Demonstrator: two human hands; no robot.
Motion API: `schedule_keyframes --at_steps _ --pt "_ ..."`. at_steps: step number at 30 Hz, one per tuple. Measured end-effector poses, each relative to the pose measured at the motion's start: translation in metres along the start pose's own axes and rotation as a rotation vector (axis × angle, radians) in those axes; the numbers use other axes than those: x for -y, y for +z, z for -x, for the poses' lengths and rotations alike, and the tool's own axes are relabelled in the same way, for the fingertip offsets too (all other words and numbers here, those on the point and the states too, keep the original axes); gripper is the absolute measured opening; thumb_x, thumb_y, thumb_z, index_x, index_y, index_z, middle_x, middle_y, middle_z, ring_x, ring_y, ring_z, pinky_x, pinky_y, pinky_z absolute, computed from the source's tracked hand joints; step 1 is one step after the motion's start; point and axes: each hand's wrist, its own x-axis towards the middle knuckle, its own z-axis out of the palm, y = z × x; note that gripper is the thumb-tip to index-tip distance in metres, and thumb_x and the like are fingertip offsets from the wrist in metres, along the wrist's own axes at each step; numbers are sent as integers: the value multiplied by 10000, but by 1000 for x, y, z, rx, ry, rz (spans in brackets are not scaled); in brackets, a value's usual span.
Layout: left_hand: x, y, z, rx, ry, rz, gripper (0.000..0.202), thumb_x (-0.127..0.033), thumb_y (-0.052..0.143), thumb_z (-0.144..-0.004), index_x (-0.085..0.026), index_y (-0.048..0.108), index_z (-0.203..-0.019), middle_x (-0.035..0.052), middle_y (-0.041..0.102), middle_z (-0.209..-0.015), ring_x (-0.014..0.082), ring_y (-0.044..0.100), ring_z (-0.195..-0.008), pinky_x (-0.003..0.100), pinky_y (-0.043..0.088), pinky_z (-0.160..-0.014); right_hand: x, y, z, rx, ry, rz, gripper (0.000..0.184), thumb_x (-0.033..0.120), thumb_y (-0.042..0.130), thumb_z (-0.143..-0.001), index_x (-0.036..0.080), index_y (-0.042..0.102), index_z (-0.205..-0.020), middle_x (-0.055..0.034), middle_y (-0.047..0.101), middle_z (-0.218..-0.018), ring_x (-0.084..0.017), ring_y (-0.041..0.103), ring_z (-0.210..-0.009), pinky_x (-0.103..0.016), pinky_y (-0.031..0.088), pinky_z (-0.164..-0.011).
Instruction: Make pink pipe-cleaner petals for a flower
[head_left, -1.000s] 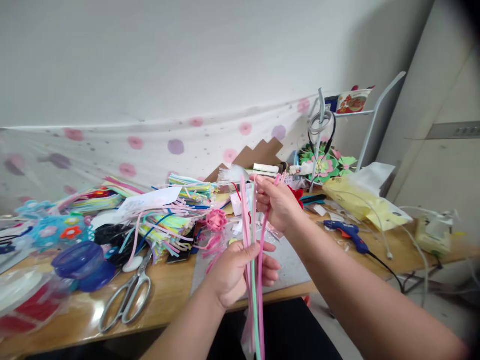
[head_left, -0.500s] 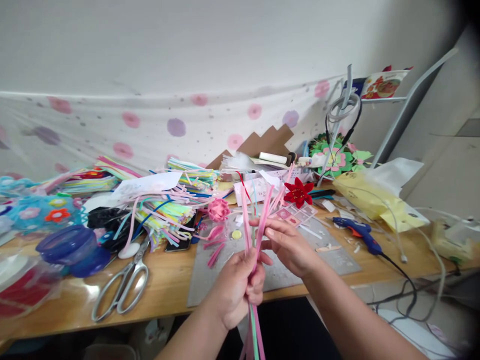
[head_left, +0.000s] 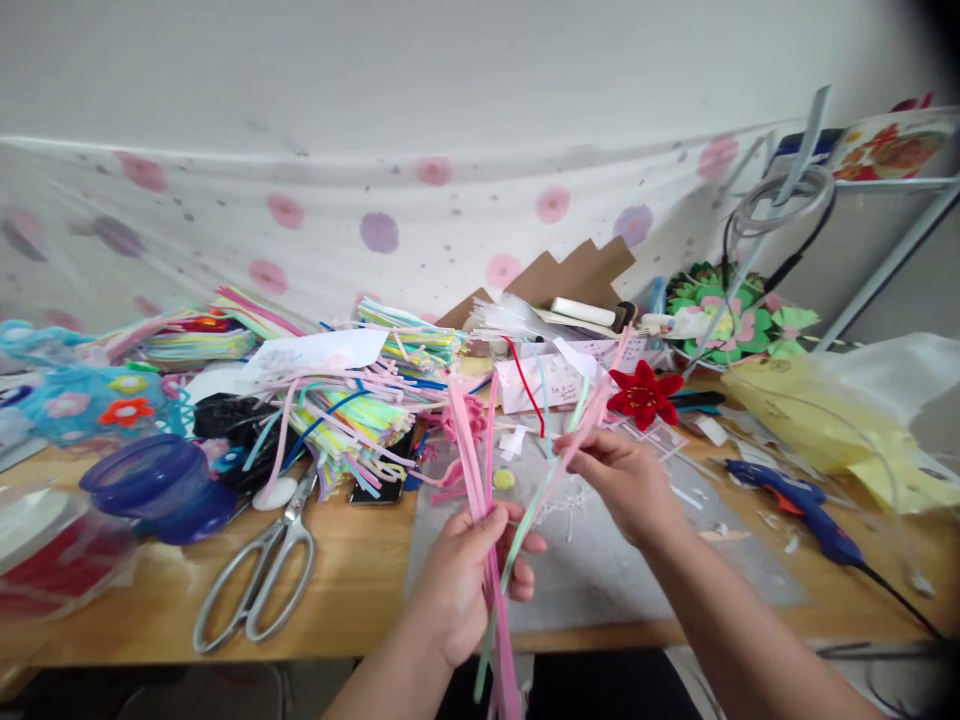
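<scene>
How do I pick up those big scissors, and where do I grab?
Probably best by the grey handle loops, from the table's near edge: the loops lie toward that side, while the blades point away, toward the colourful strips.

Your bare forearms (head_left: 742,600) extend forward from below. Your left hand (head_left: 463,575) has its fingers (head_left: 525,576) curled, thumb on top; your right hand (head_left: 622,485), higher and apart, pinches thumb against fingertips.

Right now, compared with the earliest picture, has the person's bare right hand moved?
Yes: the right hand sits lower in view against the red, star-shaped, fuzzy-looking flower, which it mostly hid before.
</scene>
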Motion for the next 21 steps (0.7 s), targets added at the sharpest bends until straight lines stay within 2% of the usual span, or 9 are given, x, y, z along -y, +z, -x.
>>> schedule_keyframes --at_steps 3,7,10,12,15,18,21 --pt "-5 -10 -3 -59 4 4 390 -460 729 -697 -156 556 -870 36 672 -611 73 487 -376 166 355 -359 0 9 -23 7 44 3 147 284 678 -653 163 711 -730 -28 660 -635 -150 560 -565 -250 428 -535" --pt "-8 -19 -9 -34 -47 62 505 -546 773 -603 -154 590 -863 -68 540 -500 -6 254 -306 129 164 -318 -2 42 -45 39 111 7 112 250 652 -617 151 680 -661 3 614 -568 -113 513 -499 -214 392 -485" --pt "-9 -30 -14 36 -132 54 510 -576 796 -538 -175 574 -762 -106 421 -416 6 208 -294 151 136 -308 -12 62 -63 36 117 -34 119 261 660 -612 143 666 -627 1 606 -543 -107 507 -464 -209 394 -455" --pt "-10 -43 -15 69 -165 37 491 -575 792 -549 -179 552 -712 -107 387 -400 13 215 -295 158 138 -315 -18 65 -81 0 114 -65 140 274 673 -615 134 662 -621 4 582 -502 -105 494 -435 -209 394 -430" --pt "-16 -66 -11 40 -140 26 461 -558 771 -608 -169 536 -679 -95 384 -416 13 249 -320 151 146 -349 -18 59 -124 -111 74 -112 160 267 703 -601 122 656 -650 6 576 -510 -105 507 -437 -220 434 -442" --pt "-24 -88 -3 0 -90 25 450 -542 765 -631 -156 535 -660 -81 392 -428 11 267 -338 149 150 -373 -5 57 -177 -307 -14 -152 110 222 654 -663 132 618 -716 27 561 -571 -87 528 -487 -214 480 -519" --pt "-32 -102 4 -68 -40 83 421 -528 765 -641 -161 564 -686 -84 384 -428 11 259 -334 146 165 -380 10 80 -227 -448 -97 -155 126 186 527 -768 139 586 -869 14 576 -694 -92 585 -602 -222 514 -620"
